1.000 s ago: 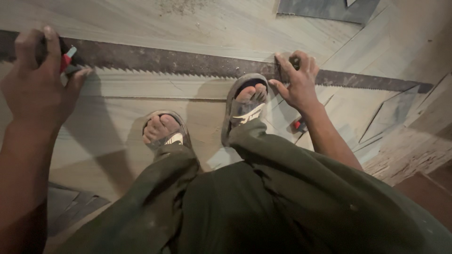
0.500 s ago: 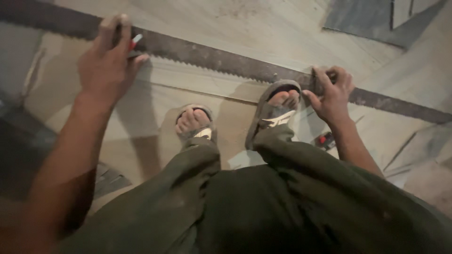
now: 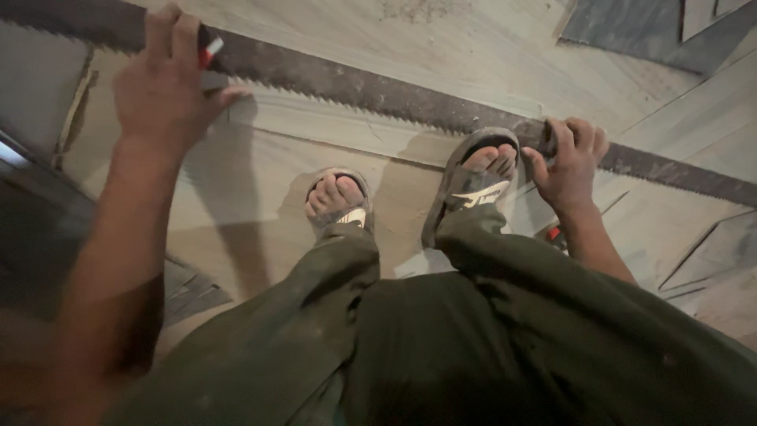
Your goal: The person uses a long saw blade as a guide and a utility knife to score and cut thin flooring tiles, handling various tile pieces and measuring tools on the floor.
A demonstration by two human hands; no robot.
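A long dark toothed straightedge lies slantwise across pale floor tiles. My left hand presses on its left part and holds a small red and white marker against it. My right hand grips the straightedge further right, beside my right foot. Both feet wear grey sandals: the left sandal rests on a tile, the right sandal touches the straightedge. My legs in dark green trousers fill the lower frame.
A small red object lies on the floor behind my right wrist. Darker grey tile pieces lie at the top right. Cut tile offcuts sit at the right, and dark tile scraps at the lower left.
The view has swung, so the straightedge now slants down to the right. My left hand sits higher in the frame. Both hands keep their hold on it.
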